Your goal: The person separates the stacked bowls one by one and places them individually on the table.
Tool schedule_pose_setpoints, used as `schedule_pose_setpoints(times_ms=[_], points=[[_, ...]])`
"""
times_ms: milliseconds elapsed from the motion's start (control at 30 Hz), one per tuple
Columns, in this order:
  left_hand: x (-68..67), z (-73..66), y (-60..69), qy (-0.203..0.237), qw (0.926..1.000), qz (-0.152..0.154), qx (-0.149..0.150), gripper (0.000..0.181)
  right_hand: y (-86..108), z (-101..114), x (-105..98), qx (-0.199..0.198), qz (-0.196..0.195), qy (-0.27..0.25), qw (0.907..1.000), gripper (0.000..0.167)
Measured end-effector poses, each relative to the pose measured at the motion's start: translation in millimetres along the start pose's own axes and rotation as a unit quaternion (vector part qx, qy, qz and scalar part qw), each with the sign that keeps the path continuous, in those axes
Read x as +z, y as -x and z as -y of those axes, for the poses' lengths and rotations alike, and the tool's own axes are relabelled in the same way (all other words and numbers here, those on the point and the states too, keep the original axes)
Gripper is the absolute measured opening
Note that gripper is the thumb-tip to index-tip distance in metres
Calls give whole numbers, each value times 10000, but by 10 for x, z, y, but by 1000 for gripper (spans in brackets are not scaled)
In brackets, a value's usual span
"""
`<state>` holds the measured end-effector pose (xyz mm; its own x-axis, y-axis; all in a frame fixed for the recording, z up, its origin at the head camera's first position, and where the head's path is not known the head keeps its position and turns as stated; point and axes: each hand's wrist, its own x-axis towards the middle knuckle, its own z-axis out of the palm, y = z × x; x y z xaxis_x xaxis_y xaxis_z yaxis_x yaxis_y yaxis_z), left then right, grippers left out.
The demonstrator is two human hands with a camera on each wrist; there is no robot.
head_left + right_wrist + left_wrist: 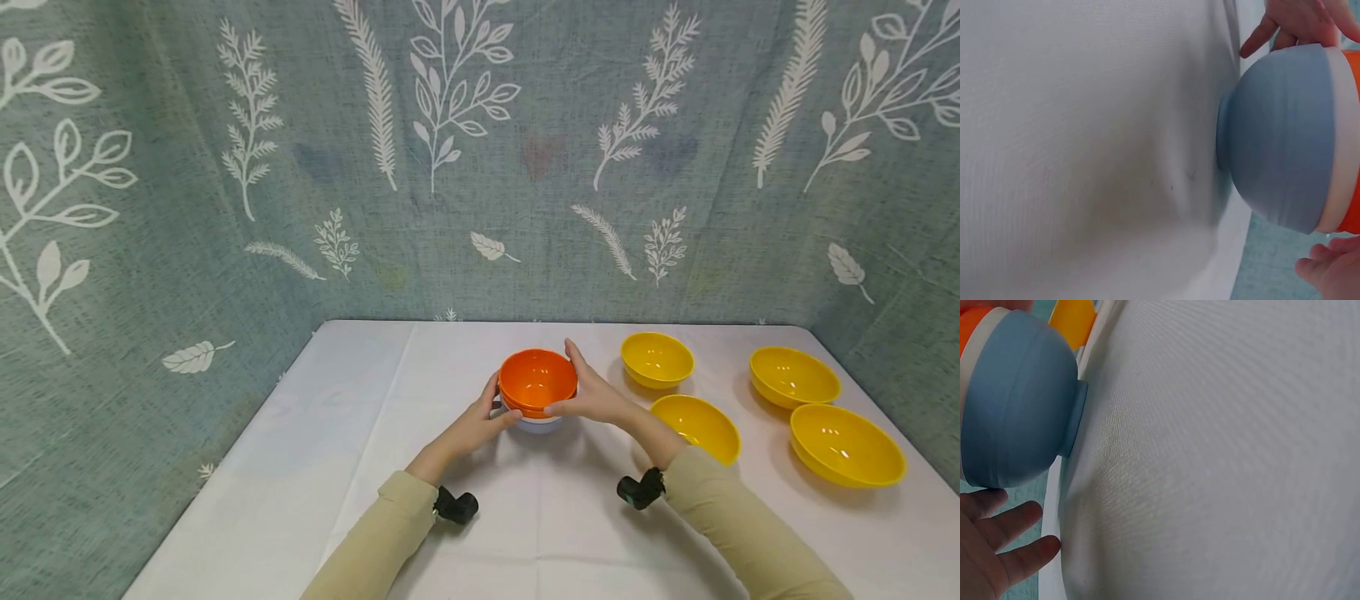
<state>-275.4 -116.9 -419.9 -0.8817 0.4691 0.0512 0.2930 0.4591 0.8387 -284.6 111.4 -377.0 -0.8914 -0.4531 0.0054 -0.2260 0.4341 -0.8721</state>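
Note:
An orange bowl (537, 379) tops a nested stack, with another orange edge under its rim. Below it, the side wrist views show a white band and a blue-grey bowl (1019, 400) (1282, 134), its foot at the white cloth. My left hand (472, 429) (991, 550) holds the stack's left side, thumb in front; some of its fingers are spread, one touching the blue-grey bowl. On the right side, my right hand (600, 400) (1335, 269) holds the stack near the orange rim, thumb in front and a finger raised behind. Its other fingers are partly hidden.
Several yellow bowls stand on the right part of the white-covered table (420, 533): one at the back (657, 360), one partly behind my right forearm (701, 425), and two farther right (795, 377) (847, 446). Patterned green cloth (465, 275) hangs behind and at both sides.

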Motion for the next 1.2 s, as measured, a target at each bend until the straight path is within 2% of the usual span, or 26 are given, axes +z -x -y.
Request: schedule_pose_setpoints(times_ms=[67,133,233,433,567,700,933,1200], points=[[27,116,-50,-57,10000,-50,-31,88,32,96,10,22,34,-109,9999,105],[49,212,-92,-111,9998,-105,-82,89,16,88,20,35,36,-147,9999,105],[51,212,-99,-111,9997,-124,-154,90,2,77,27,44,48,-179,9998,105],[45,198,-104,-124,9998,-148,-76,89,-37,12,30,40,73,-336,9994,107],[32,185,-123,-172,9996,-229,-79,86,-104,-133,41,6,67,-521,9986,114],[22,163,-150,-211,9990,-336,-227,86,-170,-304,68,49,41,-590,9982,121],[9,108,-194,-158,9980,-437,-434,92,-166,-394,79,372,-67,-532,9979,125],[-32,116,-272,134,9983,-522,-221,94,-157,-469,139,702,-163,-899,9933,126]])
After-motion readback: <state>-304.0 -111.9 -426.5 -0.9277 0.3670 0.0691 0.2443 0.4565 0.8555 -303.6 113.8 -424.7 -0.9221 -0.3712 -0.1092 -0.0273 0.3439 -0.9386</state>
